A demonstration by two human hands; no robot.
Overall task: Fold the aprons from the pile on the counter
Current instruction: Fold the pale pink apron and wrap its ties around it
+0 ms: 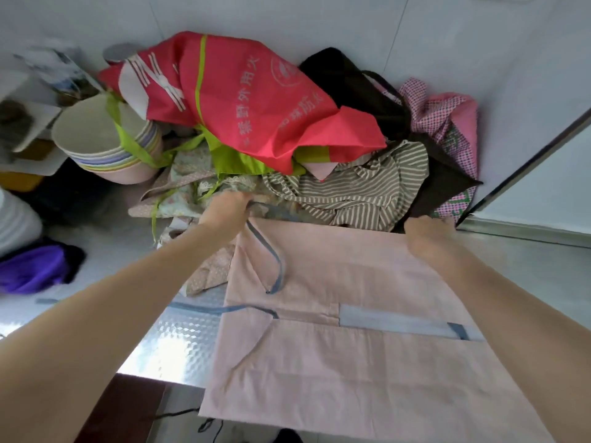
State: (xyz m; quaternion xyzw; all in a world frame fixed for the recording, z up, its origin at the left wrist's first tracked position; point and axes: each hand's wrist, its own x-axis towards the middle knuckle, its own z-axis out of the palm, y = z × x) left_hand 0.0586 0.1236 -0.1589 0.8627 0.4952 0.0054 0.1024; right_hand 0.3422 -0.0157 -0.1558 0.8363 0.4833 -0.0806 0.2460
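On the steel desk a pink apron lies limp and light; left hand pinches its blue strap, right hand grips the far hem; corners suit folding.

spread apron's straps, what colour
Blue-grey straps on the pale pink apron, seen in the head view.

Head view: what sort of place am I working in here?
Probably a kitchen: an embossed stainless steel counter, a stack of pastel plastic bowls and a heap of cloth aprons against the white wall.
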